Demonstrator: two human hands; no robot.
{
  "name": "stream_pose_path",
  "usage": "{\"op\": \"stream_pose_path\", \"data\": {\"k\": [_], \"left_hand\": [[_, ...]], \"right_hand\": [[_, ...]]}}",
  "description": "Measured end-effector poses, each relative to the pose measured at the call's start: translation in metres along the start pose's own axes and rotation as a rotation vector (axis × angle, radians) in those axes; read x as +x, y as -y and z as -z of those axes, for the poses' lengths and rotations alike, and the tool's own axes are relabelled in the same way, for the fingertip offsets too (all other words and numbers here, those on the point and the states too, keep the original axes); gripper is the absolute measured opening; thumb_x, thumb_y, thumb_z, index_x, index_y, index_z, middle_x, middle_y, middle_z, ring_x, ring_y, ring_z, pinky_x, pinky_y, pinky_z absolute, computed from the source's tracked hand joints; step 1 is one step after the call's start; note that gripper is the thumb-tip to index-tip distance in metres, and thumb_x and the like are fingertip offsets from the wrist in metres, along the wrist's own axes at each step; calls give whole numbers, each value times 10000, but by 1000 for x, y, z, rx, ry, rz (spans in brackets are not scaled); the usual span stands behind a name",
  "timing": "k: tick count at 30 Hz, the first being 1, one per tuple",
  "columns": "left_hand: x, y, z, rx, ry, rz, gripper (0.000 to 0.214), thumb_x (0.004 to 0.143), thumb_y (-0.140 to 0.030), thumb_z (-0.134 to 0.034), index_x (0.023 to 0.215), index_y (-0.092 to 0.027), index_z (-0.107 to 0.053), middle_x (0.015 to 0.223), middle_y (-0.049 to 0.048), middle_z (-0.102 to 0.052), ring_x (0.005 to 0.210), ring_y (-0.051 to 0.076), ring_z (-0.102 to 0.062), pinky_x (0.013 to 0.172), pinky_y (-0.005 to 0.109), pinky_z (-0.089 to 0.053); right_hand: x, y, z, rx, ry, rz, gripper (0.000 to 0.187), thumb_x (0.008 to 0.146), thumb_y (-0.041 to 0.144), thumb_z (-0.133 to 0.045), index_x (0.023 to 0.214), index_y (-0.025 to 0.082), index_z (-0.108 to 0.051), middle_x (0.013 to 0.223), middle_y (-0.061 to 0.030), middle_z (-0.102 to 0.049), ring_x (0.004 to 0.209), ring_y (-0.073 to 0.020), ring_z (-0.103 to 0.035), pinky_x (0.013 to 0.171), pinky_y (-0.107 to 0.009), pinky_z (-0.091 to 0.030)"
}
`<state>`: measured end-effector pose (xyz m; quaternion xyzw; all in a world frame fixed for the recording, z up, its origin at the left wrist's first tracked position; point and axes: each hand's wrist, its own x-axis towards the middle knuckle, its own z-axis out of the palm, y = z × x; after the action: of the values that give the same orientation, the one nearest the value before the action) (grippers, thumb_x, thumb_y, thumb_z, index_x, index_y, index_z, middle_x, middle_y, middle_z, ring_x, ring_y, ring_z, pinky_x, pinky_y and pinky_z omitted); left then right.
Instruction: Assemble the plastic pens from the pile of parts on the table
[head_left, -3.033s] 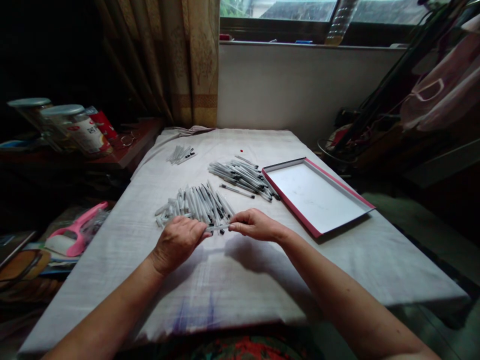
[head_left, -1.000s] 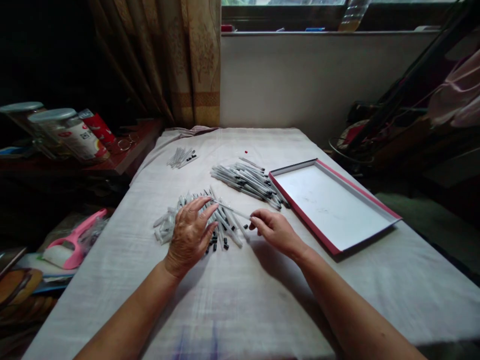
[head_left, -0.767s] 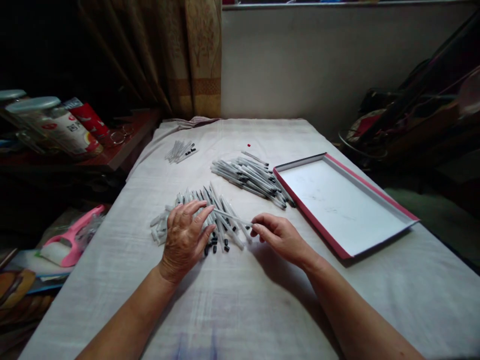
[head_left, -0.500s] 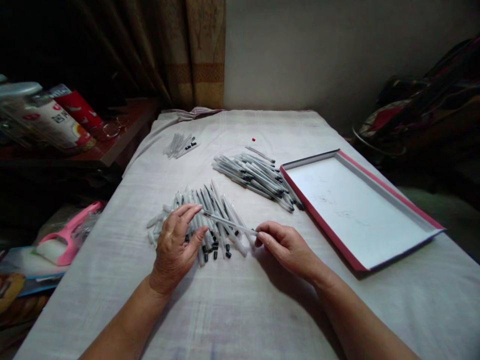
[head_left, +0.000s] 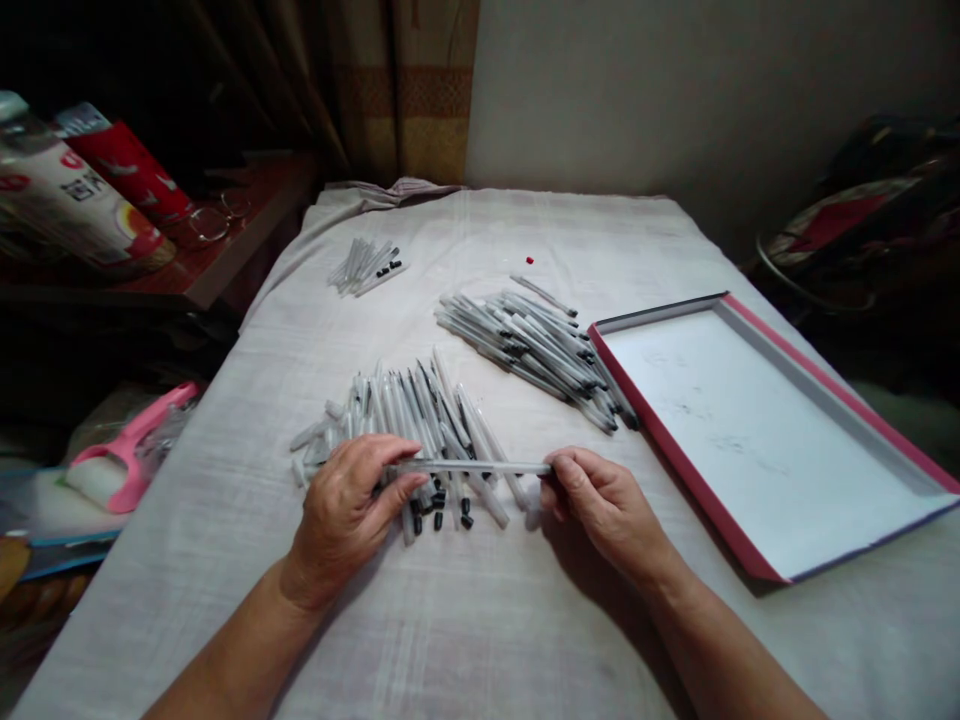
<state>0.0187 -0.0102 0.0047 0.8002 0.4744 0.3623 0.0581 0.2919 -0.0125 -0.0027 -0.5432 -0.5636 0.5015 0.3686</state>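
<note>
A clear pen (head_left: 480, 467) lies level between my two hands, above the near pile. My right hand (head_left: 607, 505) pinches its right end between thumb and fingers. Around the left end close the thumb and fingers of my left hand (head_left: 349, 515), which partly hide that tip. Just beyond and below is a loose pile of clear pen barrels and refills (head_left: 405, 400), with several small black end plugs (head_left: 439, 508) at its near side. Farther back, a larger heap of pens (head_left: 525, 345) with dark ends points toward the right.
A shallow red-edged box lid (head_left: 697, 400) with a white inside rests on the right. At the far left of the cloth are thin clear caps (head_left: 358, 265) and black plugs. A small red piece (head_left: 529, 260) lies at the back. Left of the cloth is a pink-handled roller (head_left: 124, 460).
My left hand has closed its fingers on the pen's left end; before, they were apart beside it. The pen has gone from slanted to level. The view has shifted slightly.
</note>
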Motion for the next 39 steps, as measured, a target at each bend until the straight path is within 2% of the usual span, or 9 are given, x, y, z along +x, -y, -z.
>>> {"op": "stream_pose_path", "data": {"k": [5,10,14,17,22,25,27,34,39], "left_hand": [[-1,-1,2,-21,-89,-35,115,879,-255,-685,977,-226,-635,866,-6,-723,832,146,-684,807,278,-535],[0,-2,4,-93,-79,-8,89,882,-282,-686,903,-210,-639,780,-15,-706,741,128,-671,720,249,-531],[3,-6,5,-160,-18,160,176,888,-369,-665,825,-205,-660,718,-18,-692,645,121,-650,614,229,-510],[3,-7,6,-228,26,327,240,869,-432,-663,782,-210,-682,682,-14,-689,610,135,-639,574,239,-504],[-2,-1,4,-301,18,464,247,830,-474,-681,785,-233,-704,690,-4,-694,614,160,-639,561,266,-507],[-3,0,3,-311,22,476,246,818,-480,-690,782,-238,-706,703,-1,-699,633,167,-646,576,274,-511],[-3,0,3,-313,34,473,255,811,-485,-694,775,-232,-705,697,0,-697,633,167,-644,576,273,-508],[-2,-1,3,-324,44,481,256,816,-481,-689,774,-229,-700,693,-7,-688,630,154,-635,587,259,-499],[-3,1,3,-319,44,491,270,812,-495,-687,775,-228,-697,694,-1,-687,629,165,-639,581,270,-504]], "right_hand": [[-1,2,-2,63,-16,-45,557,846,698,-551,587,205,-566,489,-7,-566,419,-113,-472,413,-229,-392],[-2,5,0,93,-78,-9,436,831,576,-652,623,193,-631,547,-30,-642,466,-124,-540,443,-227,-443],[-3,4,1,162,-114,14,263,787,451,-734,799,189,-710,676,-51,-730,570,-162,-650,509,-249,-519],[-3,2,1,174,-169,71,209,744,382,-785,833,201,-734,737,-49,-751,650,-173,-691,602,-269,-561],[1,-2,0,198,-132,17,346,818,523,-697,862,183,-752,717,-69,-744,572,-158,-647,497,-248,-511],[2,0,-1,158,-127,13,450,853,580,-628,716,162,-726,664,-75,-722,522,-134,-594,482,-236,-480],[3,3,0,142,-142,14,421,841,549,-653,680,163,-706,636,-60,-707,506,-122,-568,475,-226,-463],[3,5,0,176,-179,32,228,740,384,-752,846,183,-734,681,-31,-706,572,-143,-613,517,-240,-499],[3,4,-1,171,-145,47,256,831,418,-663,869,173,-727,653,-36,-700,551,-140,-608,499,-237,-485]]}}
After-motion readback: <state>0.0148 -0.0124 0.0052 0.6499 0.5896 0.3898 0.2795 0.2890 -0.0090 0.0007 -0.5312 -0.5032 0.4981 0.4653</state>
